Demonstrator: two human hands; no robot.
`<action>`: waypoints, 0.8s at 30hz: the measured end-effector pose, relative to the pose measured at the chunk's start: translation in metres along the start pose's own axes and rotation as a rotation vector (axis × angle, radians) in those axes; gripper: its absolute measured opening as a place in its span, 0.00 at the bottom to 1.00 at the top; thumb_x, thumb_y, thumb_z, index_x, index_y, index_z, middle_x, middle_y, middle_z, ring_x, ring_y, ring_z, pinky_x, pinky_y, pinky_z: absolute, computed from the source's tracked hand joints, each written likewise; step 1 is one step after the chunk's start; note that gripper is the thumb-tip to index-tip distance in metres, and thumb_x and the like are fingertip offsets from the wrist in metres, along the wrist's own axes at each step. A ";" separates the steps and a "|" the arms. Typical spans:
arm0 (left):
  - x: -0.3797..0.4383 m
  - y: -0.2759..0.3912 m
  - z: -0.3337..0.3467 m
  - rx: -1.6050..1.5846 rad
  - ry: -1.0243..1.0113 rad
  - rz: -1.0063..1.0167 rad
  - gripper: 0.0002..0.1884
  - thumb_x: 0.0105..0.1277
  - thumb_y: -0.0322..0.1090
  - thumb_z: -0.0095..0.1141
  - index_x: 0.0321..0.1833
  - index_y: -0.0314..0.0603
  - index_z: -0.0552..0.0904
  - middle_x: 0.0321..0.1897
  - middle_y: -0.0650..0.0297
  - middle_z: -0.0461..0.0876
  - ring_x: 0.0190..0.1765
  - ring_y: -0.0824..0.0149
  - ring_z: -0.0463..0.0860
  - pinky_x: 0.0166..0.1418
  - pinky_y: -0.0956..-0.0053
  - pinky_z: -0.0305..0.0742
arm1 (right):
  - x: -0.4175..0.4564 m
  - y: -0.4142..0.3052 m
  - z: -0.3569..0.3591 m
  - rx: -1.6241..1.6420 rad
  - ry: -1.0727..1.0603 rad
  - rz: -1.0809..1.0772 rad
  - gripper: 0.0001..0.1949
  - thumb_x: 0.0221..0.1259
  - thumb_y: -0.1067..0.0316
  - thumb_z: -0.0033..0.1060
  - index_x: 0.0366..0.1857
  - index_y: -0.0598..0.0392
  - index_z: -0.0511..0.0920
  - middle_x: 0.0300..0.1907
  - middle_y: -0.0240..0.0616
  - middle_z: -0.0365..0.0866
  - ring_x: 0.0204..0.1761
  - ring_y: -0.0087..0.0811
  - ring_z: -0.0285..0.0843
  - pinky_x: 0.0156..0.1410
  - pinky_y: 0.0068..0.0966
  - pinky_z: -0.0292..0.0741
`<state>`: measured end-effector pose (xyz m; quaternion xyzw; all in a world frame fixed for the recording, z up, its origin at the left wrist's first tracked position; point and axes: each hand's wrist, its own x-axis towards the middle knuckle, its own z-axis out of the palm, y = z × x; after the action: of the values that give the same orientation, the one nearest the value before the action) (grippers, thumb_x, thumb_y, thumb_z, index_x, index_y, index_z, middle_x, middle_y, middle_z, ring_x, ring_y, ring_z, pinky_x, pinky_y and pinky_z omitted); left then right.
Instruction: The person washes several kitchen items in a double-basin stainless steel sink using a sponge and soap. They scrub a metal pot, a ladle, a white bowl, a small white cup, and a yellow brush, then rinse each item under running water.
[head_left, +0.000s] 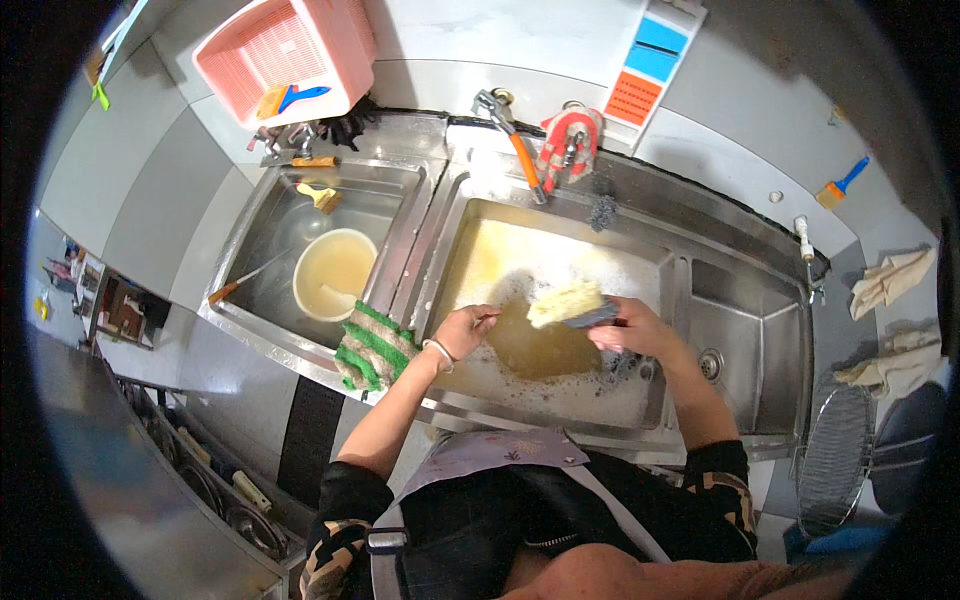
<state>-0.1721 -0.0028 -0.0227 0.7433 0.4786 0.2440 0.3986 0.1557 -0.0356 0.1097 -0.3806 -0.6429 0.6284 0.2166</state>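
Observation:
My right hand (630, 328) grips a brush (568, 306) with pale yellow bristles and a dark body, above the large steel sink basin (664, 271). Cloudy brownish water (544, 352) with suds fills that basin. Over its left part is my left hand (469, 330), with its fingertips bent towards the thumb; whether something small lies between them cannot be told. A green and beige striped cloth (377, 346) hangs over the sink edge beside my left forearm. In the left basin, a round white tub (335, 275) holds cloudy liquid and a pale utensil.
A yellow-handled brush (320, 196) lies in the left basin. Behind stand a faucet with an orange hose (524, 159), a red and white cloth (571, 146) and a pink plastic basket (352, 56). A small basin (765, 345) is at the right, near a wire basket (834, 457).

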 end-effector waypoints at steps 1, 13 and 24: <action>0.000 0.004 -0.002 -0.046 -0.013 0.013 0.14 0.74 0.38 0.55 0.55 0.40 0.84 0.49 0.52 0.87 0.51 0.57 0.86 0.55 0.67 0.78 | -0.003 0.002 -0.006 0.104 -0.083 -0.037 0.19 0.69 0.61 0.62 0.58 0.57 0.75 0.27 0.28 0.78 0.25 0.15 0.71 0.28 0.17 0.69; -0.043 -0.084 -0.090 -0.551 0.301 -0.125 0.21 0.77 0.34 0.52 0.69 0.41 0.69 0.50 0.59 0.80 0.49 0.68 0.82 0.53 0.72 0.80 | 0.170 0.012 0.084 -0.055 0.240 0.052 0.09 0.75 0.62 0.52 0.45 0.57 0.73 0.27 0.29 0.74 0.22 0.19 0.72 0.26 0.19 0.70; -0.080 -0.323 -0.272 0.329 0.211 -0.178 0.17 0.68 0.40 0.54 0.56 0.41 0.79 0.47 0.43 0.83 0.48 0.45 0.84 0.54 0.54 0.79 | 0.593 0.143 0.315 -1.090 0.253 0.081 0.15 0.63 0.77 0.51 0.53 0.63 0.77 0.47 0.57 0.84 0.51 0.50 0.84 0.55 0.44 0.81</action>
<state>-0.5757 0.0948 -0.1349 0.7235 0.6148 0.2027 0.2397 -0.4173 0.2015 -0.1843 -0.5345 -0.8285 0.1622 0.0395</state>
